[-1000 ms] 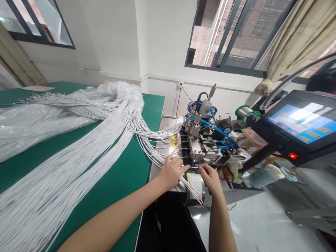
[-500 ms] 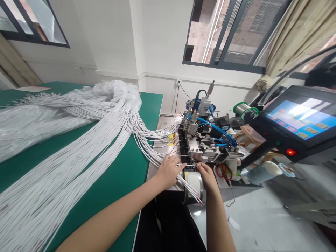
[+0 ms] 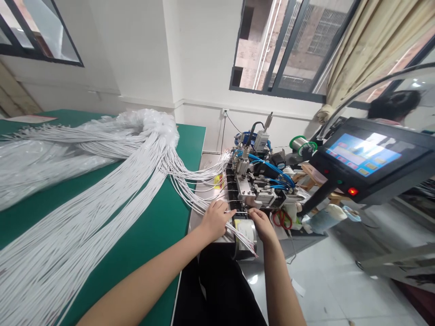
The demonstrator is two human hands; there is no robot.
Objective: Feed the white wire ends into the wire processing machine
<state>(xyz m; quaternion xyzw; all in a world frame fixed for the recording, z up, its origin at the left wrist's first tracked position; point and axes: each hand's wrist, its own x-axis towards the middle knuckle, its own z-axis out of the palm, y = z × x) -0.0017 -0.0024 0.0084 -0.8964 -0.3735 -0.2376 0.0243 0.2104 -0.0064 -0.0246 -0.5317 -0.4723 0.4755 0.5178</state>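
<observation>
the biggest thing is one green table (image 3: 152, 228), and it fills much of the left side. one great pile of long white wires (image 3: 84, 217) lies on it, with far too many to count. one lump of clear plastic (image 3: 154, 121) is on the pile near the back. some wires go over the table's edge to one machine (image 3: 253, 190) with lots of blue tubes (image 3: 281, 174). one screen box (image 3: 363, 154) is to the right of the machine.

there are two hands, both from one person. the left hand (image 3: 215, 222) is at the front of the machine, by one small bunch of wires (image 3: 243, 237). its fingers are curled and nearly closed, and they have hold of one thin wire (image 3: 241, 212). i cannot tell if they grip the bunch too. the right hand (image 3: 261, 224) is near it, with thumb and finger pinched on the other end of that wire. so the wire is straight between the two hands, at the front end of the machine.

to the right are one blue roll (image 3: 328, 218), one pair of scissors (image 3: 282, 219) with red handles, and one green-edged spool (image 3: 301, 144). the smallest is one red light (image 3: 352, 191) on the screen box.
</observation>
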